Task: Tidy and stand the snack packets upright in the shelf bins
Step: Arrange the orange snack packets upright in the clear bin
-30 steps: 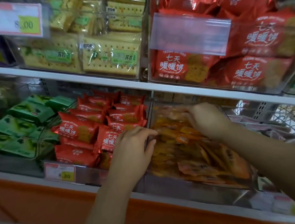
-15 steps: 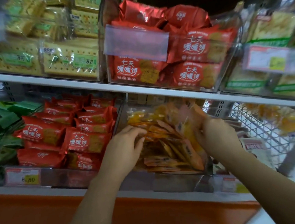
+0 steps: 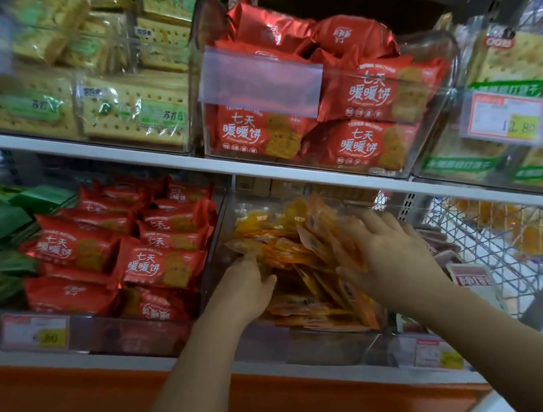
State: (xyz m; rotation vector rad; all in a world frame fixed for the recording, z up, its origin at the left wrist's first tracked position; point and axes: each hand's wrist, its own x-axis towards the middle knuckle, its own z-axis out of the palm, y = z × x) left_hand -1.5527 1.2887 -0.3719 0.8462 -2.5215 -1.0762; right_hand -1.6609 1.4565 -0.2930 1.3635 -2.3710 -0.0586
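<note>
orange packets (image 3: 304, 262) — edge-on, tops tilted left

Orange packets (image 3: 295, 253) sit between left hand (image 3: 243, 288) and right hand (image 3: 391, 261); both touching.

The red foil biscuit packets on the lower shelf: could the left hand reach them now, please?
Probably yes: the left hand rests among the orange plastic packets next door, and the red foil biscuit packets lie uncovered beyond a clear divider.
</note>
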